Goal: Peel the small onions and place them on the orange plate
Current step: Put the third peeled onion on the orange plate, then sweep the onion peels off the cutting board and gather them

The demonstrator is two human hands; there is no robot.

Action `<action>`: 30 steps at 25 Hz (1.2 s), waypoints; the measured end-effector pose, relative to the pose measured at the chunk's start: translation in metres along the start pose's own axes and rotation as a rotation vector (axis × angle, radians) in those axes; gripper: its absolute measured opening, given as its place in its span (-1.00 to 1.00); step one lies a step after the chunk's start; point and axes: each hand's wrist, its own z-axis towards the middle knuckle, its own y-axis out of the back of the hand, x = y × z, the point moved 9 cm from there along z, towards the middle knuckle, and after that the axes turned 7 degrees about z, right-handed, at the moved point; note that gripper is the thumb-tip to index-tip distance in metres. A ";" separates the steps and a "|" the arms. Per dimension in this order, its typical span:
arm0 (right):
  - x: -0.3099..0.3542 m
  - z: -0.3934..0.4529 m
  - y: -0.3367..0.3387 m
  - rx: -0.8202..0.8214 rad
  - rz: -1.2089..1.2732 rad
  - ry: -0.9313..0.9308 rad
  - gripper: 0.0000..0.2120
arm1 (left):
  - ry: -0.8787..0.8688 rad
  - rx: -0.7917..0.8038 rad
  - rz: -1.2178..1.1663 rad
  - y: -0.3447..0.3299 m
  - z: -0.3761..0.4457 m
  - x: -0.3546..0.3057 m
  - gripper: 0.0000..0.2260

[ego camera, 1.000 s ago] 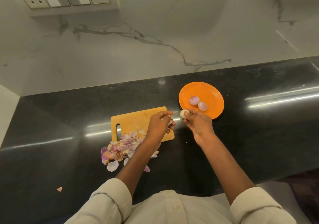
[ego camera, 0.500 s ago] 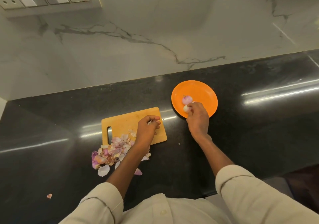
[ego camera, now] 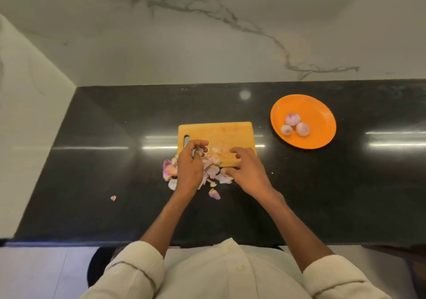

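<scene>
Head view: three small peeled pinkish onions point(ego camera: 295, 125) lie together on the round orange plate point(ego camera: 322, 119) on the black glossy worktop point(ego camera: 92, 183). The left hand point(ego camera: 190, 167) curls around something pale, unclear what, over the yellow wooden cutting board point(ego camera: 221, 132). The right hand point(ego camera: 247, 172), fingers bent, rests on the board's near edge beside pink onion skins point(ego camera: 214, 172); whether it grips anything is unclear.

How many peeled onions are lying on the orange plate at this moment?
3, clustered left of centre on the orange plate: one behind, one front-left, one front-right. None seems hidden.
</scene>
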 end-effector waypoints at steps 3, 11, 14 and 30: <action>0.013 -0.015 -0.043 0.161 -0.292 0.012 -0.07 | 0.010 -0.039 0.028 0.017 -0.011 0.017 -0.57; 0.009 -0.030 -0.066 0.026 -0.199 -0.018 -0.26 | -0.134 0.010 0.241 0.034 -0.026 0.041 -0.64; 0.007 -0.029 -0.051 -0.118 -0.177 -0.022 -0.48 | -0.167 -0.007 0.264 0.051 -0.030 0.036 -0.72; 0.036 0.017 -0.068 -0.019 -0.133 0.135 -0.49 | -0.175 0.169 0.468 0.040 0.016 0.056 -0.62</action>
